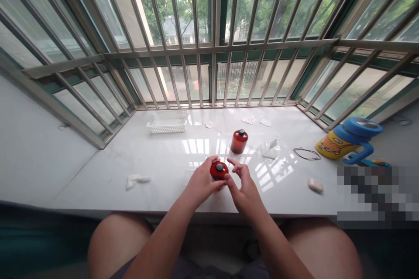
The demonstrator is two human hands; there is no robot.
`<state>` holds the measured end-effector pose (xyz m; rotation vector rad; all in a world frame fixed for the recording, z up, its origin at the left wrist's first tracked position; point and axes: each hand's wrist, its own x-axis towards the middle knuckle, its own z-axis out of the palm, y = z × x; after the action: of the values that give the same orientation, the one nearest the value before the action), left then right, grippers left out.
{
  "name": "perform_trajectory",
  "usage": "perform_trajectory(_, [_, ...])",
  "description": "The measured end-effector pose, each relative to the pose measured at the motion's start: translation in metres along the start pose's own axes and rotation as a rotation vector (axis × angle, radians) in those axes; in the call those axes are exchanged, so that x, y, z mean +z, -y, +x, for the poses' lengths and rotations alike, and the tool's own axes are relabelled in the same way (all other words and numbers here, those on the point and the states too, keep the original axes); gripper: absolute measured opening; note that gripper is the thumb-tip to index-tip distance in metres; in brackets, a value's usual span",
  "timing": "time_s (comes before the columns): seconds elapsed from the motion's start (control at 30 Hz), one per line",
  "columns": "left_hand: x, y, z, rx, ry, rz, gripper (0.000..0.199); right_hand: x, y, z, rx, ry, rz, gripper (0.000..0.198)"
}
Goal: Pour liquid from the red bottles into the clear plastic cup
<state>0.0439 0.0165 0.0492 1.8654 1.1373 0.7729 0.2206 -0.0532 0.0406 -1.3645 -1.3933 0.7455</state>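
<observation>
A red see-through bottle [215, 172] with a dark top stands upright near the front of the white ledge. My left hand [204, 179] is wrapped round its left side, thumb at the front. Close on the right is my right hand [242, 185], its fingers apart and its thumb tip by the bottle; whether the thumb touches it I cannot tell. A second red bottle [239, 142], also dark-topped, stands just behind. To its right lies a clear plastic piece [271, 148], perhaps a pump top. On the left is a whitish, partly clear piece [136, 181], its kind unclear.
At the back left stands a white perforated basket [168, 128]. Crumpled pinkish-white scraps [248, 120] lie near the window bars [212, 78]. On the right are a thin cord loop [307, 154], a small pale block [315, 185] and a blue-and-yellow mug [337, 141].
</observation>
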Motion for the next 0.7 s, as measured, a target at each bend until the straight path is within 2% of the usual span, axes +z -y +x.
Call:
perform_trajectory(0.1, [0.0, -0.001, 0.0, -0.01, 0.01, 0.005, 0.079, 0.004, 0.002, -0.001, 0.029, 0.038, 0.014, 0.032])
perform_trajectory(0.23, [0.0, -0.002, 0.0, -0.01, -0.003, 0.001, 0.077, 0.011, 0.002, -0.002, 0.051, -0.064, 0.022, 0.032])
perform_trajectory(0.37, [0.002, -0.001, -0.001, -0.045, 0.003, -0.015, 0.08, 0.015, 0.002, 0.001, 0.009, -0.009, -0.035, 0.044])
perform_trajectory(0.5, [0.01, 0.002, -0.005, -0.044, -0.012, -0.008, 0.08, 0.017, 0.0, 0.008, 0.02, -0.141, -0.15, 0.045])
perform_trajectory(0.6, [0.016, 0.005, -0.01, -0.02, -0.023, 0.018, 0.075, 0.023, -0.005, 0.013, -0.016, -0.037, -0.135, 0.053])
perform_trajectory(0.7, [0.013, 0.009, -0.018, 0.025, 0.023, 0.056, 0.091, 0.025, -0.016, 0.015, -0.065, 0.05, -0.166, 0.048])
